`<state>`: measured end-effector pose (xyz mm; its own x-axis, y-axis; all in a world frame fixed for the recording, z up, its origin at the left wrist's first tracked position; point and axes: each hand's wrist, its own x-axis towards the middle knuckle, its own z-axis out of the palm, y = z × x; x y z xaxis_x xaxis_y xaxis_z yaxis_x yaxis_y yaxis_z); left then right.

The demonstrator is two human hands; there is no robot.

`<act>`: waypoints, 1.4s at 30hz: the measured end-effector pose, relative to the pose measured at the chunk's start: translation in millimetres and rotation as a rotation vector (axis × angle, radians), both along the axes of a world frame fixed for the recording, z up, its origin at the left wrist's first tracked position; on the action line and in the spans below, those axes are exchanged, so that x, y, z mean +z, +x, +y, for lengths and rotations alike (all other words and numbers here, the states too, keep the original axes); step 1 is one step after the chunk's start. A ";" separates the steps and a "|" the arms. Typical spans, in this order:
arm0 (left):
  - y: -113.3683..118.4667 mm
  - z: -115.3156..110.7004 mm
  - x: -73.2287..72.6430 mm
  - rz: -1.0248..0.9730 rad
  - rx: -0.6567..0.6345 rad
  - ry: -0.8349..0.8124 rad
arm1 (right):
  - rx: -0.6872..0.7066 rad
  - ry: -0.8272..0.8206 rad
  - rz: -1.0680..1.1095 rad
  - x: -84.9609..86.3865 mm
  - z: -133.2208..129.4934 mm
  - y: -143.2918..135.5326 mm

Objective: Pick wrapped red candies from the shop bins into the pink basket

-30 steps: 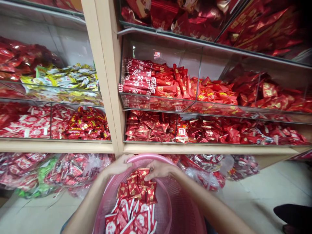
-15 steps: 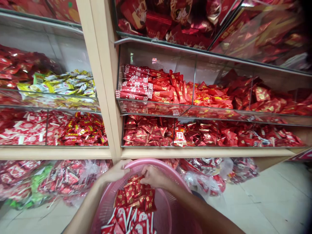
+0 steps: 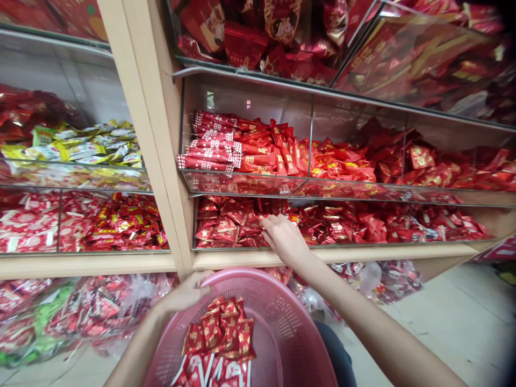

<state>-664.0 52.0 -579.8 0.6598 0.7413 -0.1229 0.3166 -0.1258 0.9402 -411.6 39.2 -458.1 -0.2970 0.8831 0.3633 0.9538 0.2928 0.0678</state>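
Observation:
My left hand (image 3: 188, 291) grips the far left rim of a pink plastic basket (image 3: 296, 328). Inside the basket lie red packets with gold print (image 3: 228, 328) and, nearer to me, red-and-white packets (image 3: 213, 372). My right hand (image 3: 282, 236) is at the lower shelf, beside the red packets (image 3: 226, 223) in its left compartment. Its fingers are drawn together and point left; whether a packet is between them is too small to tell.
Glass-fronted shelves hold more red packets (image 3: 342, 161) and yellow-and-white packets (image 3: 84, 145). A wooden post (image 3: 151, 134) divides them. Clear bags of packets (image 3: 108, 306) lie on the floor below the wooden ledge (image 3: 363, 251).
My right hand has left the packets in the basket and moved up and right to the lower shelf. My left hand stays on the rim. The view has shifted slightly.

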 end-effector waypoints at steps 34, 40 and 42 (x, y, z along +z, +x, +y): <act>-5.1 4.5 -8.4 0.082 0.150 -0.062 | 0.311 -0.470 1.180 7.2 4.7 14.5; -3.1 3.0 -2.8 0.046 0.104 -0.054 | 0.301 -0.572 1.276 -9.9 -14.9 11.1; -2.4 3.5 -2.6 0.026 0.063 -0.033 | 0.285 -0.705 1.347 -21.7 -24.8 7.8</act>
